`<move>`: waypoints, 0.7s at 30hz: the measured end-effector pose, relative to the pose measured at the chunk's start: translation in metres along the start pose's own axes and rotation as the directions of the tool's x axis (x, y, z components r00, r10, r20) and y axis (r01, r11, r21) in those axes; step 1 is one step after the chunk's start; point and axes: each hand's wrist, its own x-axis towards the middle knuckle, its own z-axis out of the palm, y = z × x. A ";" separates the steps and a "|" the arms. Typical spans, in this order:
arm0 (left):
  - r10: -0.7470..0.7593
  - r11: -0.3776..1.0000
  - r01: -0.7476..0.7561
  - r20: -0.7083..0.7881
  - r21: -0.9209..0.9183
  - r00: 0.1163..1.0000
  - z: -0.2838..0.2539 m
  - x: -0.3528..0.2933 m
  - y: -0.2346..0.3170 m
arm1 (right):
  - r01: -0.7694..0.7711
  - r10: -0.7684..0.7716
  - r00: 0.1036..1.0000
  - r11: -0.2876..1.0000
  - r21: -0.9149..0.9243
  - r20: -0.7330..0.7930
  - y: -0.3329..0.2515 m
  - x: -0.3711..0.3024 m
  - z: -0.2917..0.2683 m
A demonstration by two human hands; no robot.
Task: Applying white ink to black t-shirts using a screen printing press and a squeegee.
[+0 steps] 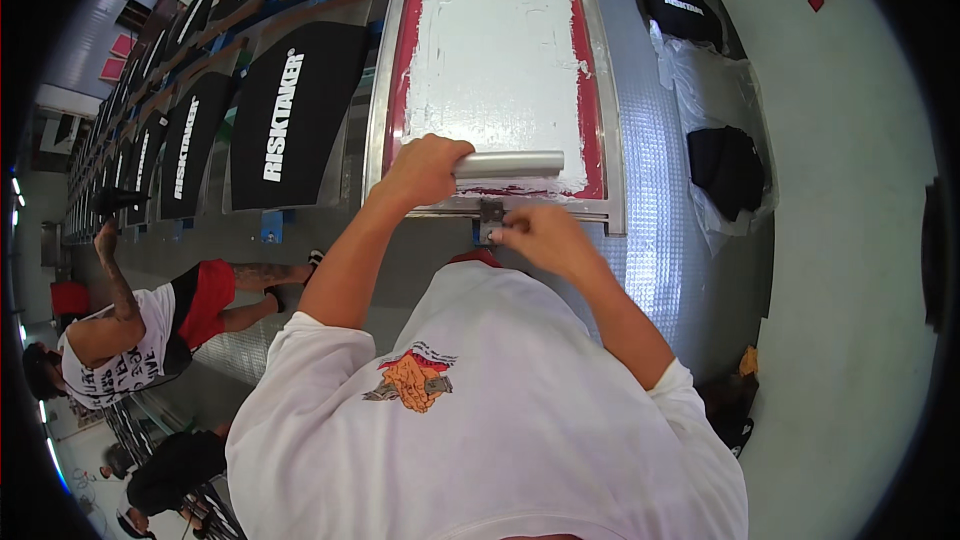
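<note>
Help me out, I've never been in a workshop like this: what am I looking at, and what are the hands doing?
The picture comes from a camera worn on a person's head, looking down past their white shirt. In front lies a metal-framed printing screen, its mesh covered in white ink with a red border. The left hand grips the metal handle of a squeegee resting at the screen's near edge. The right hand pinches a small metal clamp on the frame. To the left, black printed garments lie in a long row on boards. Another person stands at lower left.
</note>
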 end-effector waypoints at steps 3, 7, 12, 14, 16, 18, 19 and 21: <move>-0.020 0.999 0.016 0.090 0.041 0.996 0.010 0.009 -0.001 | 0.313 -0.562 0.688 0.800 -0.512 -0.458 -0.014 0.017 -0.030; -0.047 0.994 0.039 0.076 0.105 0.996 0.004 0.010 -0.004 | 0.160 -0.538 0.808 0.594 -0.788 -0.242 0.034 0.071 -0.047; 0.051 0.990 -0.015 -0.257 0.141 0.965 0.037 -0.037 -0.027 | 0.224 -0.544 0.776 0.712 -0.666 -0.320 0.053 0.053 -0.008; 0.047 0.995 -0.017 -0.298 0.103 0.953 0.044 -0.008 -0.044 | 0.193 -0.586 0.723 0.681 -0.707 -0.367 0.060 0.093 -0.020; 0.165 0.973 -0.068 -0.459 0.221 0.873 0.046 0.058 -0.083 | 0.117 -0.636 0.666 0.606 -0.787 -0.391 0.064 0.148 -0.050; 0.194 0.955 -0.059 -0.462 0.291 0.866 0.031 0.145 -0.122 | 0.055 -0.581 0.697 0.628 -0.776 -0.420 0.058 0.225 -0.102; 0.179 0.938 -0.033 -0.401 0.345 0.898 0.022 0.192 -0.143 | 0.005 -0.515 0.762 0.611 -0.792 -0.392 0.057 0.265 -0.131; 0.120 0.915 0.054 -0.399 0.400 0.909 -0.014 0.258 -0.162 | -0.079 -0.374 0.849 0.610 -0.789 -0.374 0.021 0.317 -0.183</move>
